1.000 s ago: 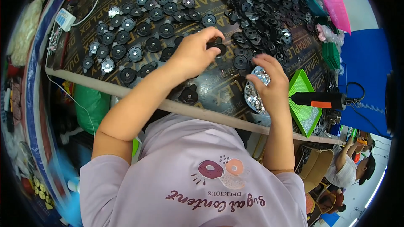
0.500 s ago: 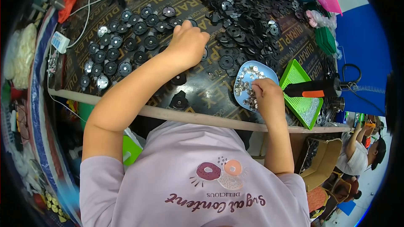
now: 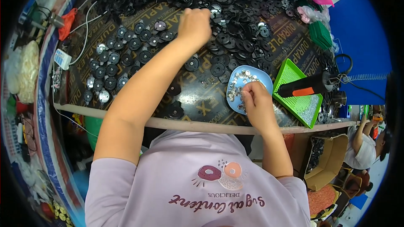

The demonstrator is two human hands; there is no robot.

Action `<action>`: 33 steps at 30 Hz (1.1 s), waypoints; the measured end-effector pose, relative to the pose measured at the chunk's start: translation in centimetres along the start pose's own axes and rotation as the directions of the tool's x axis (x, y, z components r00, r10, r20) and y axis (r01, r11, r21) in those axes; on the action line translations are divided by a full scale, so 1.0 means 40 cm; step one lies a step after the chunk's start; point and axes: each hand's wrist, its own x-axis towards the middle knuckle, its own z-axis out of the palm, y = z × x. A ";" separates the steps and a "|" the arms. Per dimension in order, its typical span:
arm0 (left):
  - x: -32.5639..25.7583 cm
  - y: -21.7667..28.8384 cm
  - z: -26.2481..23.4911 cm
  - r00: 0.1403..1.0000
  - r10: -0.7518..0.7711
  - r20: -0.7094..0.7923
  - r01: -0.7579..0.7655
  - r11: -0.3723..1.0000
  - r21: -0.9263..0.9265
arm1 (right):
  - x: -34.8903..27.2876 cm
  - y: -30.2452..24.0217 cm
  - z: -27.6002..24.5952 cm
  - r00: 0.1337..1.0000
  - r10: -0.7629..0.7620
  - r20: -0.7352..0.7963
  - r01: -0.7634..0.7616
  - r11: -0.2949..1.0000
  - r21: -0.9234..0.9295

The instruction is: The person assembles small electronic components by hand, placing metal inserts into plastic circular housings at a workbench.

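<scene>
My left hand reaches to the near edge of a large heap of black plastic disc parts, its fingers curled down. Whatever lies under those fingertips is hidden. Just below that wrist a single black disc part lies on the dark board. On the right, my right hand dips into a light blue dish with thumb and forefinger pinched together. Small round silver metal pieces are scattered in the dish around the fingertips. Any piece in the pinch is too small to make out.
Several black disc parts with metal centres are spread out on the left. Right of the dish lie a green perforated tray and a black-and-orange electric screwdriver on a coiled spring. An open cardboard box stands below the table edge.
My left hand has moved away from the spread-out discs, up to the heap. My right hand stays in the blue dish, its fingertips still among the metal pieces. The view has shifted slightly.
</scene>
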 end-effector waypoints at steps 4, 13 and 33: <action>0.040 -0.050 0.004 0.999 -0.028 0.015 0.028 0.999 0.017 | -0.012 0.013 -0.001 0.999 0.041 0.020 -0.043 0.996 0.080; 0.111 -0.006 0.061 0.826 0.453 0.334 -0.500 0.863 0.066 | -0.001 -0.021 0.025 0.999 -0.039 0.021 0.033 0.977 0.210; -0.285 0.094 -0.161 0.866 -0.051 0.497 0.500 0.099 -0.860 | 0.107 -0.069 0.104 0.990 0.112 0.088 -0.133 0.506 0.852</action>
